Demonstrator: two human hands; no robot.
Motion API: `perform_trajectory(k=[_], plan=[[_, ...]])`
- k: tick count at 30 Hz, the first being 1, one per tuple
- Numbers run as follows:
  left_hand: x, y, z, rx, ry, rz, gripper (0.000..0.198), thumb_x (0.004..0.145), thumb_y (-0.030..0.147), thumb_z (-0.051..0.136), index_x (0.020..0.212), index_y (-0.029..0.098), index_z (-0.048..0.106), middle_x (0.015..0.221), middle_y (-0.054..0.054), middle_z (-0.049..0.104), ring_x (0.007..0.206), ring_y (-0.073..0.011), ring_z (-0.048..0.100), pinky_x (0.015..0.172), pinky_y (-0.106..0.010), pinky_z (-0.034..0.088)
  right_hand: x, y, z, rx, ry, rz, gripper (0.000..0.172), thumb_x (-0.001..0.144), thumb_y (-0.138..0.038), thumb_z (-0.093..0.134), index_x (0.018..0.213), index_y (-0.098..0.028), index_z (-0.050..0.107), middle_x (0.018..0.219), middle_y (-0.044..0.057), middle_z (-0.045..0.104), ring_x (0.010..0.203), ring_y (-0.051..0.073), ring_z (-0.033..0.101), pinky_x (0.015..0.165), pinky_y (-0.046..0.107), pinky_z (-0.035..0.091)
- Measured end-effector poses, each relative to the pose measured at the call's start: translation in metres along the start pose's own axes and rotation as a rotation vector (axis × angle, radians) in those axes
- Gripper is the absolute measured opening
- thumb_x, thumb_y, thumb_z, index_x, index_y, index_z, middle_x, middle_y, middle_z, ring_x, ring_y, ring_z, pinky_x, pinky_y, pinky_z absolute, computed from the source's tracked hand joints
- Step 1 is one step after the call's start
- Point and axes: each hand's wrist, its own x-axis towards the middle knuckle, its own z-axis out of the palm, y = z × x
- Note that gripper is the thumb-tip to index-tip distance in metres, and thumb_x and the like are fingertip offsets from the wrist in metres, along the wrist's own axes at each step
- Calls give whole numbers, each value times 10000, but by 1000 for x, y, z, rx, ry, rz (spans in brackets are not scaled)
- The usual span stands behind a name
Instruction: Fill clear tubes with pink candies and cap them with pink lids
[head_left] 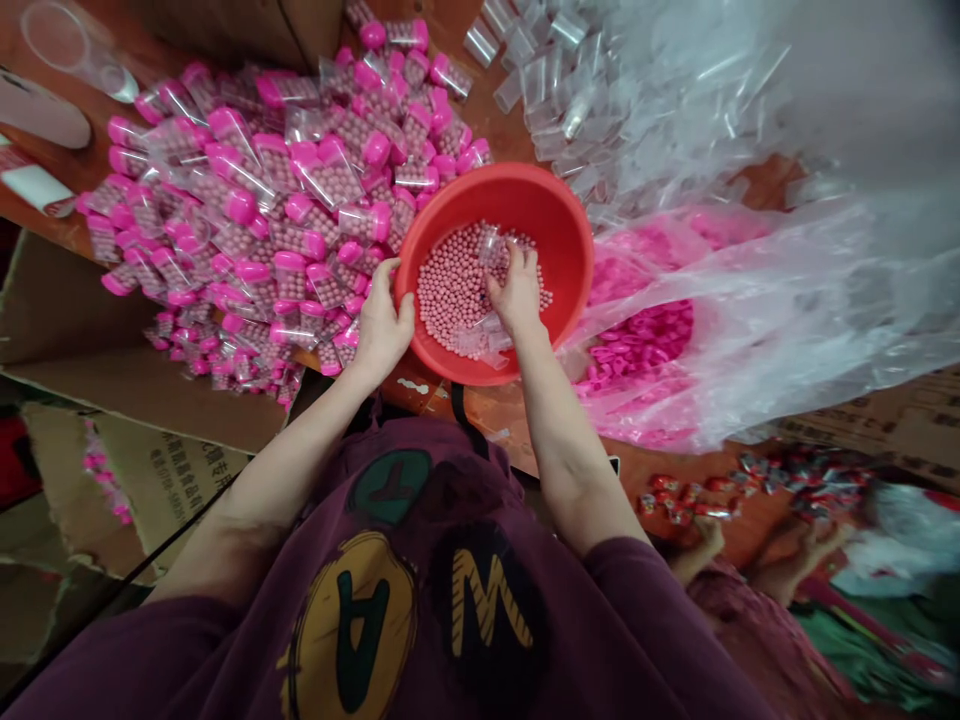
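Observation:
A red plastic bowl (574,230) holds many small pink candy balls (450,290). My left hand (384,325) grips its left rim, with the thumb near the inner edge and the fingers round the outside. Inside the bowl, my right hand (519,292) is closed round a small clear plastic bottle (492,248) at the surface of the balls. Whether the bottle has balls in it is hard to make out. More clear plastic pieces (487,335) lie on the balls near the bowl's front side.
Filled bottles with pink caps (300,210) are heaped on the left. Empty clear bottles (555,80) lie at the back right, beside a plastic bag of pink caps (645,340). A cardboard box (135,400) stands at lower left. Another person's hand (705,550) is near red-wrapped items (682,500).

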Motion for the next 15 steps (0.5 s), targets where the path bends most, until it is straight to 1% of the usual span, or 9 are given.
perform_trajectory(k=[1,3,6,8,10,11,13,15], plan=[[0,1,0,-2,-2,0,510,1024,384,628,1477,234,450,1464,-150,631,1414,-302,609,1281,-531,445,3,-7,1,-38,3,-3,662,963,-269,624,1577,-114,431,1511,252,517,1387,365,574,1170,537,511],[0,2,-1,-5,-10,-5,501,1029,383,617,1477,231,450,1472,-151,625,1421,-301,604,1286,-540,438,8,-18,-1,-109,-16,5,626,979,-264,607,1564,-97,458,1469,262,540,1322,384,615,1128,548,528],[1,4,-1,-1,-21,-21,500,1020,368,618,1471,230,450,1470,-151,626,1397,-299,622,1260,-532,471,12,-23,-7,-174,-49,16,478,1020,-263,534,1459,-78,566,1413,273,597,1258,389,655,1095,569,536],[1,4,1,4,-10,-28,505,1007,355,631,1463,234,453,1467,-148,629,1380,-299,634,1237,-522,495,10,-21,-11,-165,-47,-7,402,1064,-271,443,1375,-91,624,1357,254,660,1252,371,666,1103,564,532],[1,3,2,5,3,-24,509,999,346,640,1461,240,454,1461,-142,633,1380,-298,635,1232,-517,499,4,-20,-14,-116,-33,-21,386,1092,-266,371,1296,-113,661,1286,220,721,1229,334,687,1110,521,536],[1,3,2,8,8,-20,511,997,344,642,1461,240,452,1458,-141,635,1383,-299,633,1233,-518,498,-1,-21,-14,-94,-30,-6,383,1097,-266,362,1275,-119,668,1250,207,743,1199,321,703,1095,499,547],[1,3,2,19,10,-13,512,998,347,640,1461,238,450,1455,-143,635,1380,-301,632,1230,-520,500,-14,-28,-14,-97,-48,73,370,1089,-257,385,1295,-112,656,1186,204,767,1114,319,735,1030,485,577],[2,4,0,27,4,-1,507,1005,363,632,1460,236,448,1458,-144,630,1368,-301,635,1225,-517,503,-28,-39,-10,-136,-95,151,387,1067,-226,404,1357,-94,622,1147,216,774,1036,331,752,970,504,595]])
